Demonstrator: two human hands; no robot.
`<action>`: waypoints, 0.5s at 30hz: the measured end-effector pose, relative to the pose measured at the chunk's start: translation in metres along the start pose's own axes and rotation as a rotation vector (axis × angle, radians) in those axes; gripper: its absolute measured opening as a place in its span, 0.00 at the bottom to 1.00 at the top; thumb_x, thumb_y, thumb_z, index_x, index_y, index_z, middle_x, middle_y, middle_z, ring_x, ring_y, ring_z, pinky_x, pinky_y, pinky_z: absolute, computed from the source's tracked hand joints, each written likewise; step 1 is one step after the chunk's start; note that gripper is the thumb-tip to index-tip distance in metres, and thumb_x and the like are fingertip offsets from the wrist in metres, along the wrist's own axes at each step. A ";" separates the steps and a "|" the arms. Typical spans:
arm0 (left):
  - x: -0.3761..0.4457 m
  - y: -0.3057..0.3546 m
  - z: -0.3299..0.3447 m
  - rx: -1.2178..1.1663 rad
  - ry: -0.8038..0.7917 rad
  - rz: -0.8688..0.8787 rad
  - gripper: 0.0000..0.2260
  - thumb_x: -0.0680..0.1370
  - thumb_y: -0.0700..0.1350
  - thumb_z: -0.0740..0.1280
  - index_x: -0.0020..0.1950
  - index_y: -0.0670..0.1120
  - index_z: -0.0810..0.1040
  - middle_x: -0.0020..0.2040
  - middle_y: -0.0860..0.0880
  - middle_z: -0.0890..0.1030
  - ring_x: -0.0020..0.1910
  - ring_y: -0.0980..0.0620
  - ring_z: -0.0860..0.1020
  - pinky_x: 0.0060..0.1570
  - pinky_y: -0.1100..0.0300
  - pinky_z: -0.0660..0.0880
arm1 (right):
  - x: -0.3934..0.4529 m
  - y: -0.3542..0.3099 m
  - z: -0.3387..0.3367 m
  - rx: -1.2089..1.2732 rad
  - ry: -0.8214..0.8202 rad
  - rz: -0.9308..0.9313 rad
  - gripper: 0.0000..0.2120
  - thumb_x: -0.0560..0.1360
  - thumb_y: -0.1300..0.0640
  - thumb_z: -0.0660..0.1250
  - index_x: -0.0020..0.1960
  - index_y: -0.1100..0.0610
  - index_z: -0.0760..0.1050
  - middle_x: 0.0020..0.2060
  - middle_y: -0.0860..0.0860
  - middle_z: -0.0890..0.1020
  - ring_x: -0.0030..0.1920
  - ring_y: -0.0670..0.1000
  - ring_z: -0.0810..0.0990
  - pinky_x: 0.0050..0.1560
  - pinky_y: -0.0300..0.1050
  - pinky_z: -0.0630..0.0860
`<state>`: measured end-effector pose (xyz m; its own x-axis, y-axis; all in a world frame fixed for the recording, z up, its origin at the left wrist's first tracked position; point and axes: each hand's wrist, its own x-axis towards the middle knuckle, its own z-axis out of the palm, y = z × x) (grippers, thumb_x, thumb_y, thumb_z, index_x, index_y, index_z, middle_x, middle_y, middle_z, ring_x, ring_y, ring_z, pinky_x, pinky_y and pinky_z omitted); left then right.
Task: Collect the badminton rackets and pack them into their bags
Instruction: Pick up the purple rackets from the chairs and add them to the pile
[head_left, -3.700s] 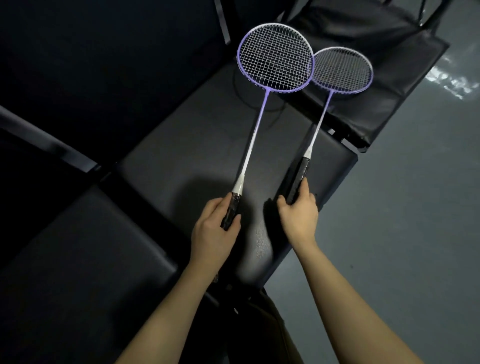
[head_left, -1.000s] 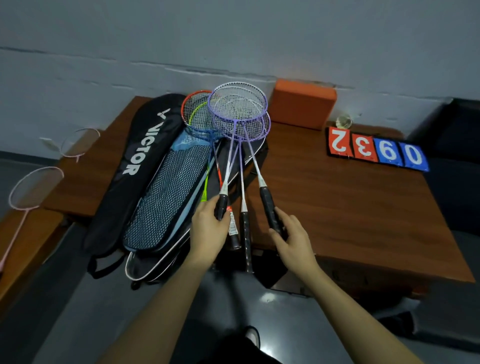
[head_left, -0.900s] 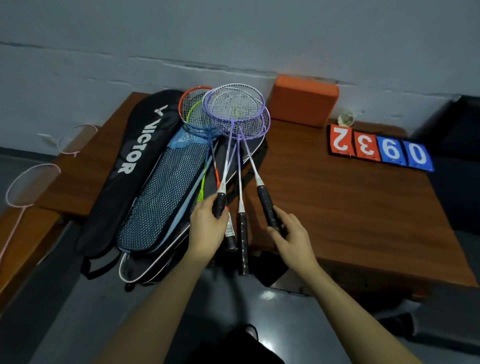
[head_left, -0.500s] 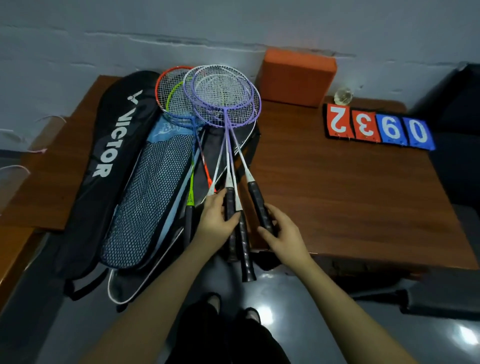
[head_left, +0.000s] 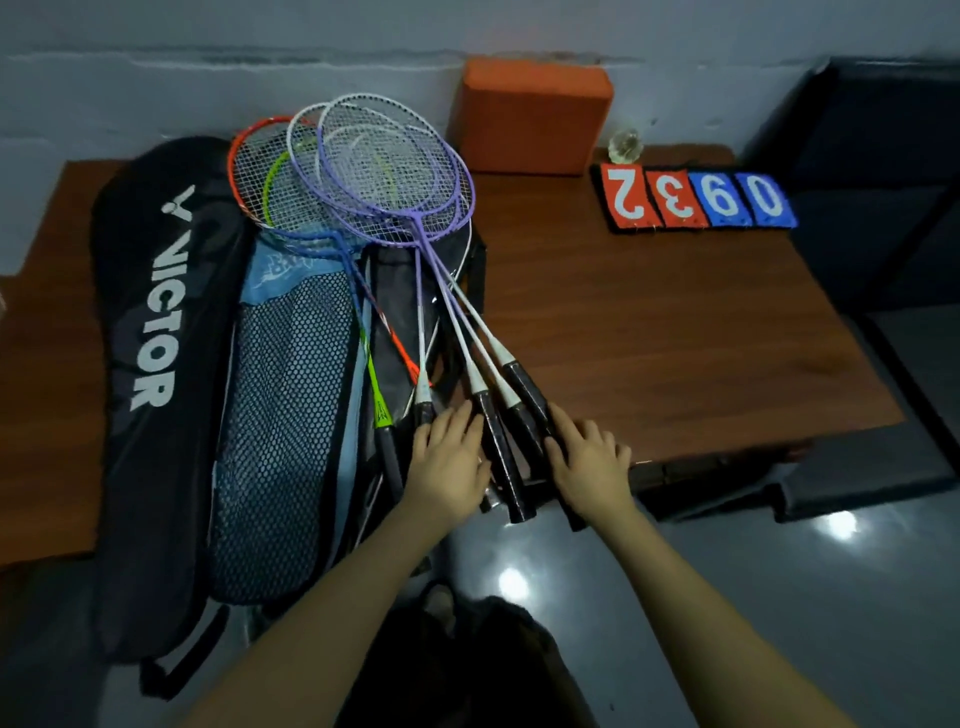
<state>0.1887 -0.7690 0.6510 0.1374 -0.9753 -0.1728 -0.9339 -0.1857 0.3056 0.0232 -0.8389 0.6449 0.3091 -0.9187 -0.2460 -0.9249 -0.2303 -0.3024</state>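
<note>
Purple rackets (head_left: 395, 171): heads stacked on bags (head_left: 291, 415), wooden table's (head_left: 649, 332) left half; grips overhang near edge
Left hand (head_left: 449, 462): flat, fingers loose on grips
Right hand (head_left: 589, 460): open, beside rightmost grip

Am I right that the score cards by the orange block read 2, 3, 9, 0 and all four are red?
Not quite. In the head view the score cards beside the orange block do read 2, 3, 9, 0, but only the 2 and 3 are red; the 9 and 0 are blue.
</note>
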 end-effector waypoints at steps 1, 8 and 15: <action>-0.002 -0.002 -0.002 -0.001 0.009 0.021 0.25 0.79 0.51 0.57 0.75 0.47 0.55 0.76 0.48 0.52 0.74 0.48 0.51 0.69 0.53 0.49 | -0.002 -0.001 -0.002 -0.020 0.012 0.003 0.22 0.81 0.48 0.52 0.74 0.46 0.57 0.63 0.55 0.71 0.61 0.60 0.67 0.61 0.56 0.60; -0.035 -0.015 -0.028 -0.011 0.127 0.070 0.22 0.78 0.49 0.59 0.71 0.45 0.62 0.73 0.44 0.60 0.70 0.45 0.60 0.68 0.50 0.54 | -0.037 -0.020 -0.018 -0.099 0.164 -0.103 0.20 0.80 0.51 0.56 0.69 0.57 0.65 0.60 0.57 0.74 0.59 0.60 0.71 0.59 0.54 0.63; -0.130 -0.030 -0.041 -0.007 0.282 0.027 0.18 0.74 0.48 0.61 0.59 0.40 0.76 0.57 0.41 0.77 0.54 0.40 0.77 0.53 0.48 0.71 | -0.113 -0.043 -0.002 -0.078 0.298 -0.328 0.14 0.77 0.55 0.63 0.60 0.61 0.74 0.50 0.57 0.80 0.50 0.61 0.78 0.49 0.54 0.73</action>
<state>0.2123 -0.6416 0.7027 0.1997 -0.9744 0.1029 -0.9362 -0.1587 0.3135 0.0271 -0.7258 0.6877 0.5219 -0.8430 0.1305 -0.8062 -0.5374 -0.2474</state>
